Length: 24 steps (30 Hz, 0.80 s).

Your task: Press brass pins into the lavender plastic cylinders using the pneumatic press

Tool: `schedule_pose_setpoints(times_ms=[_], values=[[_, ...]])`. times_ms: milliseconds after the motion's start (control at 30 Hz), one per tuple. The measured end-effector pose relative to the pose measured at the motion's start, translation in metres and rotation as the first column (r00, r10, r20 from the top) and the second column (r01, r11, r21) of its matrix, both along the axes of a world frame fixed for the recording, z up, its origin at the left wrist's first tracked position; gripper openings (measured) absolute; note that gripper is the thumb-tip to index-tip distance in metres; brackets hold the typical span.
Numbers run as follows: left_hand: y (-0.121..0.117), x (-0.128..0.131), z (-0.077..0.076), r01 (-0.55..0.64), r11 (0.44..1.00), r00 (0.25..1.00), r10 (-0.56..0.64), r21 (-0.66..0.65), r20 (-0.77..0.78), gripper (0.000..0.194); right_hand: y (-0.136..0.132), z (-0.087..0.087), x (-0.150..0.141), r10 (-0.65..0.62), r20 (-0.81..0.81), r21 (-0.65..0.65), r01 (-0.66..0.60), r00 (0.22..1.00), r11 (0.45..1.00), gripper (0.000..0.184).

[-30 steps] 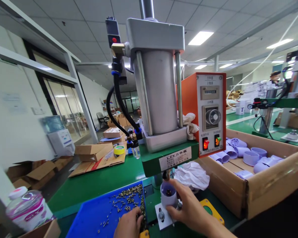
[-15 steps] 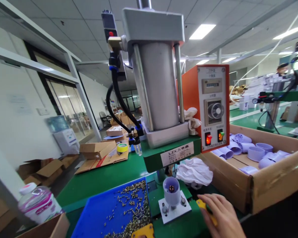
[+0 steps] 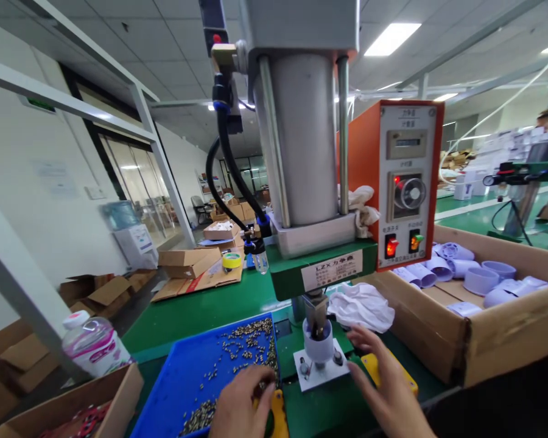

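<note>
White walls (image 3: 41, 152) and a glass partition (image 3: 134, 176) stand under lit ceiling panels (image 3: 393, 39).

There are two hands (image 3: 388, 386), one blue tray (image 3: 178, 377) and one control box (image 3: 362, 149) (two switches (image 3: 391, 246)).

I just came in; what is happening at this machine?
A press has its metal tool down inside a pale purple cup on a white plate. The person's open right hand is beside it, not touching the cup. The left hand is at a blue tray of small metal pieces.
</note>
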<state>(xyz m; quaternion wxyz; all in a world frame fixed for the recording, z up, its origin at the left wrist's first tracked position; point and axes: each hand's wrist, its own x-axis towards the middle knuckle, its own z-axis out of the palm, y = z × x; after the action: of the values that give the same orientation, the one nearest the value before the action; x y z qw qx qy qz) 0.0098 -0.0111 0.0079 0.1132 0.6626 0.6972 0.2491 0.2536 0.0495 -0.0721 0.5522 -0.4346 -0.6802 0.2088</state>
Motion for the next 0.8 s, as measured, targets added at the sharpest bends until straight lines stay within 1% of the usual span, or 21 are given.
schedule_pose_setpoints(times_ms=[67,100,133,200,267,367,500,567,733,800], values=[[0.019,0.009,0.019,0.011,0.999,0.998,-0.014,0.044,0.060,0.018,0.003,0.020,-0.026,0.122,-0.144,-0.047,-0.130,0.982,0.990,0.071],[0.027,0.013,0.028,0.020,0.998,0.996,-0.025,0.062,0.084,0.018,0.005,0.028,-0.037,0.175,-0.198,-0.054,-0.189,0.964,0.980,0.076],[0.035,0.017,0.036,0.028,0.997,0.994,-0.036,0.074,0.103,0.017,0.007,0.035,-0.047,0.216,-0.235,-0.067,-0.238,0.947,0.969,0.076],[0.048,0.025,0.050,0.054,0.995,0.990,-0.064,0.083,0.125,0.018,0.010,0.044,-0.059,0.239,-0.261,-0.119,-0.277,0.935,0.954,0.065],[0.056,0.032,0.061,0.091,0.994,0.988,-0.098,0.066,0.123,0.020,0.012,0.046,-0.063,0.209,-0.258,-0.159,-0.254,0.943,0.954,0.053],[0.062,0.043,0.074,0.155,0.988,0.985,-0.155,0.009,0.078,0.022,0.014,0.042,-0.063,0.196,-0.272,-0.149,-0.243,0.942,0.958,0.048],[0.069,0.059,0.084,0.233,0.971,0.971,-0.236,-0.057,-0.043,0.020,0.017,0.039,-0.063,0.231,-0.307,-0.106,-0.274,0.923,0.956,0.058],[0.073,0.066,0.087,0.252,0.964,0.964,-0.258,-0.083,-0.071,0.017,0.018,0.039,-0.063,0.248,-0.323,-0.097,-0.292,0.913,0.951,0.062],[0.082,0.074,0.085,0.298,0.948,0.953,-0.303,-0.108,-0.031,0.010,0.019,0.040,-0.064,0.282,-0.334,-0.097,-0.330,0.900,0.939,0.062],[0.084,0.073,0.082,0.307,0.947,0.950,-0.310,-0.098,-0.020,0.013,0.019,0.039,-0.064,0.274,-0.335,-0.091,-0.321,0.901,0.943,0.063]])
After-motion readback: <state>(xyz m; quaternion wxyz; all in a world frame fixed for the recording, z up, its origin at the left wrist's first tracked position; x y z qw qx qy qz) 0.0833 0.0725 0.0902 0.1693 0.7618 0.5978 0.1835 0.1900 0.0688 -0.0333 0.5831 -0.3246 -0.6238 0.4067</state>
